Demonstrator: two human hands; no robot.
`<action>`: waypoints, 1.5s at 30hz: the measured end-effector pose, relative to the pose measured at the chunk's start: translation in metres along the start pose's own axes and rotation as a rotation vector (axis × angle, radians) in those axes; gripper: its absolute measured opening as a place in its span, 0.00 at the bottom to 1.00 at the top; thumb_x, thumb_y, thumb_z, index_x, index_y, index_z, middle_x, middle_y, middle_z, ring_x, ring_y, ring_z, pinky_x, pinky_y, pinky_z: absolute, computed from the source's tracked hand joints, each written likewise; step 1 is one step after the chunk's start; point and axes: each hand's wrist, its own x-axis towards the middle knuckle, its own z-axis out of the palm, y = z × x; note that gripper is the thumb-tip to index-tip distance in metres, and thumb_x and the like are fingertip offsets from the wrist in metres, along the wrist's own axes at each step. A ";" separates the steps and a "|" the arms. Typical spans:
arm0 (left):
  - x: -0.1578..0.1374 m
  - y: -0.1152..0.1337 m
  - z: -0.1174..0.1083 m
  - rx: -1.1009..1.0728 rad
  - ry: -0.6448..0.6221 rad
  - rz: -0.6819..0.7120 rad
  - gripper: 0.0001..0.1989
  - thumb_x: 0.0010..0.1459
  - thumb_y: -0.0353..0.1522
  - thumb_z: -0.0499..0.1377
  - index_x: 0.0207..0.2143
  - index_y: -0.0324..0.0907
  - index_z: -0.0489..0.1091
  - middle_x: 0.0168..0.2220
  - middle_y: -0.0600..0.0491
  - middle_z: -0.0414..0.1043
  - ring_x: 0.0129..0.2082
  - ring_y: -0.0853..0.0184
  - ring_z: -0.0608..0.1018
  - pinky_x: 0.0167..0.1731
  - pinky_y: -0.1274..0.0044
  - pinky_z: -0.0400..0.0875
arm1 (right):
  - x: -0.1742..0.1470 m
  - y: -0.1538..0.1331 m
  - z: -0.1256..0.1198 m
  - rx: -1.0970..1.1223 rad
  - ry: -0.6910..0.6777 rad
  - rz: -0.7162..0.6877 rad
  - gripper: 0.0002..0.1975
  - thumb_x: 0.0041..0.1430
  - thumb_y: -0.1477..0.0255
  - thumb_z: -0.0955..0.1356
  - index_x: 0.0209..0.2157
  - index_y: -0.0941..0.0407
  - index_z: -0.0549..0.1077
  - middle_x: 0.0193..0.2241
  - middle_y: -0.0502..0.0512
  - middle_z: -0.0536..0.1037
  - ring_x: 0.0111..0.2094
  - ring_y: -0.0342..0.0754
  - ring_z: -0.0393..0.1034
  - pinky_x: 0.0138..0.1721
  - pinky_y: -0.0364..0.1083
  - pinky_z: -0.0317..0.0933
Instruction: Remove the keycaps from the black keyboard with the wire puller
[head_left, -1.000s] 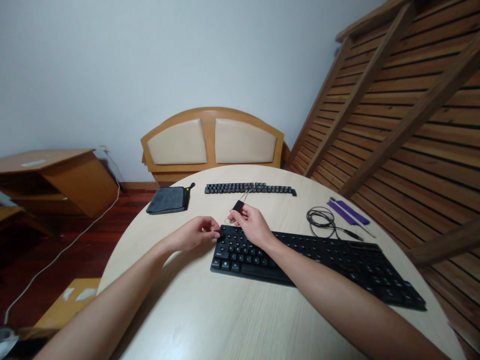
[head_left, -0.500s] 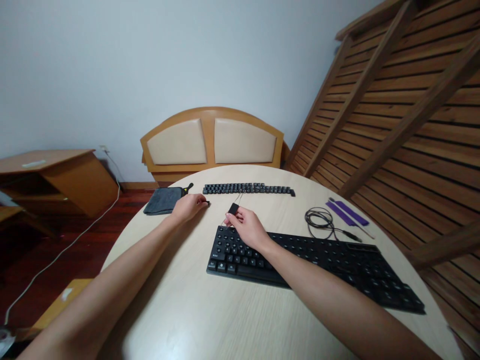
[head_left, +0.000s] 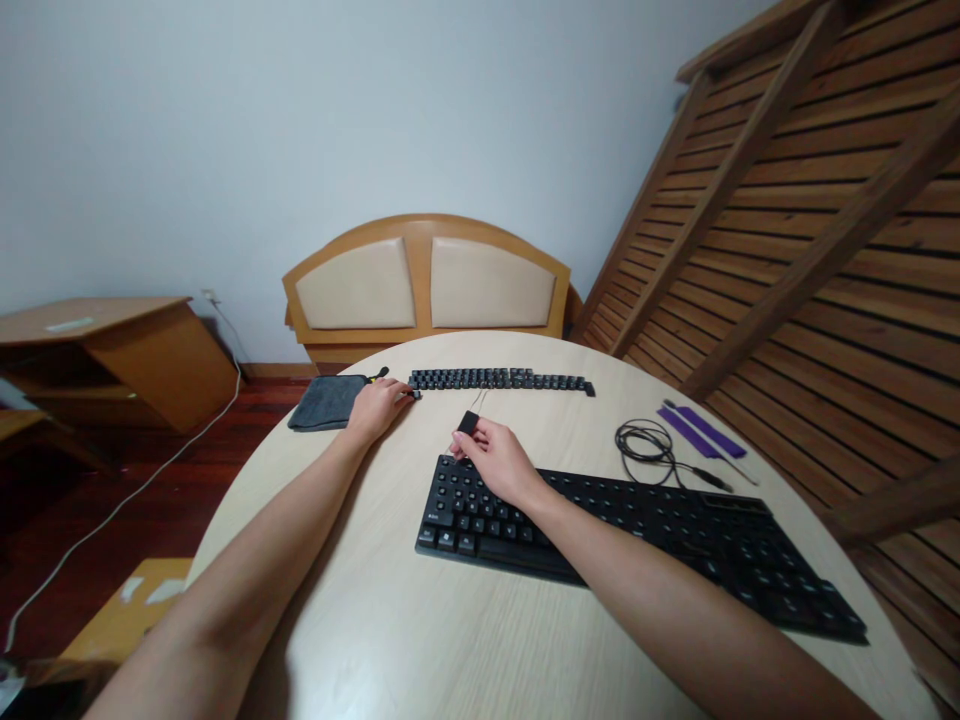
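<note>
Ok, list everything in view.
table: one, pale, centre
keyboard: one, black, table right
keys: many, black, table back
key: one, black, beside keys
tool: one, black, near keyboard
pouch: one, grey, table left
cable: one, black, beyond keyboard
strips: two, purple, table right
rod: one, grey, beside strips
headboard: one, tan, behind table
desk: one, brown, left
cord: one, white, left
board: one, yellow, left
panel: one, brown, right
wall: one, pale, back
left hand: one, bare, at key
right hand: one, bare, holding tool

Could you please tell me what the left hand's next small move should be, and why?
I would probably set down the small black keycap beside the lined-up keycaps: the left hand has it at the fingertips near their left end, while the right hand holds the wire tool.
</note>
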 end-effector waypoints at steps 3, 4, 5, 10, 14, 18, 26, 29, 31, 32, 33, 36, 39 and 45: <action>0.001 0.002 0.000 0.011 0.011 -0.030 0.12 0.63 0.35 0.56 0.46 0.45 0.76 0.45 0.46 0.77 0.48 0.55 0.75 0.46 0.71 0.68 | 0.000 0.000 0.000 -0.003 -0.001 0.000 0.09 0.60 0.67 0.67 0.32 0.59 0.72 0.28 0.56 0.78 0.30 0.46 0.74 0.38 0.47 0.69; 0.001 0.002 0.000 0.014 0.013 -0.040 0.12 0.63 0.35 0.56 0.46 0.45 0.76 0.46 0.46 0.76 0.48 0.55 0.74 0.46 0.71 0.68 | 0.000 0.001 0.000 -0.004 -0.002 0.001 0.09 0.60 0.67 0.68 0.32 0.59 0.72 0.28 0.56 0.78 0.30 0.46 0.74 0.38 0.47 0.69; 0.001 0.003 0.000 0.017 0.014 -0.048 0.12 0.63 0.35 0.56 0.46 0.45 0.76 0.46 0.46 0.76 0.48 0.56 0.74 0.46 0.72 0.68 | 0.000 0.001 0.000 -0.004 -0.003 0.003 0.09 0.60 0.67 0.68 0.32 0.59 0.71 0.29 0.56 0.79 0.30 0.46 0.74 0.38 0.47 0.69; 0.001 0.004 -0.001 0.028 0.017 -0.054 0.12 0.63 0.35 0.56 0.47 0.46 0.75 0.46 0.47 0.75 0.48 0.56 0.74 0.45 0.73 0.68 | 0.000 0.001 0.000 -0.012 -0.003 0.012 0.07 0.61 0.69 0.67 0.32 0.59 0.71 0.29 0.57 0.79 0.30 0.46 0.74 0.38 0.47 0.69; 0.001 0.005 0.000 0.033 0.017 -0.060 0.12 0.63 0.34 0.56 0.46 0.46 0.75 0.46 0.47 0.75 0.47 0.57 0.74 0.43 0.74 0.68 | 0.000 0.001 0.001 -0.014 -0.007 0.014 0.07 0.61 0.69 0.67 0.32 0.59 0.71 0.29 0.57 0.79 0.30 0.46 0.75 0.38 0.46 0.69; 0.002 0.005 0.002 0.031 0.023 -0.076 0.12 0.63 0.34 0.56 0.46 0.46 0.75 0.45 0.47 0.75 0.48 0.56 0.74 0.43 0.73 0.69 | 0.000 0.002 0.001 -0.014 -0.009 0.019 0.07 0.61 0.69 0.67 0.32 0.59 0.71 0.29 0.57 0.79 0.30 0.46 0.75 0.38 0.46 0.69; 0.001 0.006 0.001 -0.024 0.041 -0.089 0.11 0.62 0.33 0.56 0.45 0.44 0.74 0.45 0.45 0.74 0.48 0.54 0.73 0.44 0.70 0.69 | -0.001 0.001 0.001 -0.038 -0.009 0.020 0.06 0.61 0.71 0.67 0.32 0.59 0.72 0.30 0.57 0.79 0.30 0.45 0.75 0.38 0.46 0.69; -0.001 0.011 -0.002 -0.073 0.062 -0.094 0.12 0.61 0.33 0.57 0.46 0.42 0.73 0.47 0.43 0.73 0.50 0.52 0.72 0.47 0.68 0.68 | -0.001 0.003 0.001 -0.062 -0.006 0.018 0.06 0.61 0.71 0.67 0.33 0.59 0.72 0.30 0.57 0.79 0.30 0.46 0.75 0.38 0.46 0.69; -0.003 0.017 -0.005 -0.123 0.077 -0.090 0.12 0.60 0.32 0.57 0.47 0.42 0.71 0.49 0.43 0.71 0.52 0.52 0.71 0.50 0.66 0.66 | -0.001 0.004 0.001 -0.080 -0.002 0.015 0.06 0.60 0.71 0.67 0.34 0.59 0.73 0.31 0.56 0.79 0.31 0.46 0.76 0.38 0.47 0.69; -0.005 0.021 -0.007 -0.154 0.081 -0.084 0.13 0.60 0.32 0.57 0.47 0.42 0.70 0.50 0.43 0.70 0.52 0.52 0.70 0.51 0.66 0.66 | -0.001 0.003 0.001 -0.095 -0.002 0.010 0.06 0.60 0.71 0.67 0.34 0.59 0.74 0.31 0.56 0.79 0.31 0.46 0.76 0.38 0.46 0.69; -0.007 0.025 -0.008 -0.189 0.081 -0.077 0.12 0.60 0.32 0.56 0.47 0.42 0.70 0.50 0.43 0.70 0.52 0.52 0.70 0.51 0.66 0.66 | -0.001 0.001 0.000 -0.114 -0.002 -0.001 0.06 0.60 0.71 0.67 0.35 0.59 0.74 0.31 0.56 0.79 0.31 0.47 0.76 0.37 0.46 0.69; -0.016 0.041 -0.009 -0.317 0.049 -0.061 0.12 0.59 0.30 0.55 0.46 0.40 0.68 0.47 0.45 0.72 0.47 0.57 0.74 0.49 0.67 0.68 | -0.003 -0.012 -0.006 -0.199 -0.013 -0.055 0.05 0.59 0.71 0.68 0.38 0.56 0.72 0.33 0.55 0.79 0.29 0.46 0.76 0.32 0.44 0.68; -0.034 0.059 -0.009 -0.463 -0.026 -0.047 0.11 0.57 0.27 0.53 0.44 0.38 0.67 0.42 0.46 0.74 0.37 0.62 0.77 0.40 0.71 0.73 | -0.007 -0.030 -0.015 -0.277 -0.073 -0.088 0.10 0.56 0.74 0.70 0.40 0.53 0.69 0.32 0.52 0.79 0.26 0.46 0.75 0.27 0.42 0.66; -0.086 0.085 -0.036 -0.782 -0.240 0.061 0.13 0.58 0.27 0.51 0.44 0.40 0.67 0.44 0.47 0.75 0.41 0.62 0.78 0.40 0.72 0.74 | -0.027 -0.033 -0.026 -0.170 -0.189 -0.037 0.11 0.57 0.71 0.69 0.41 0.53 0.65 0.33 0.51 0.77 0.26 0.46 0.77 0.25 0.41 0.66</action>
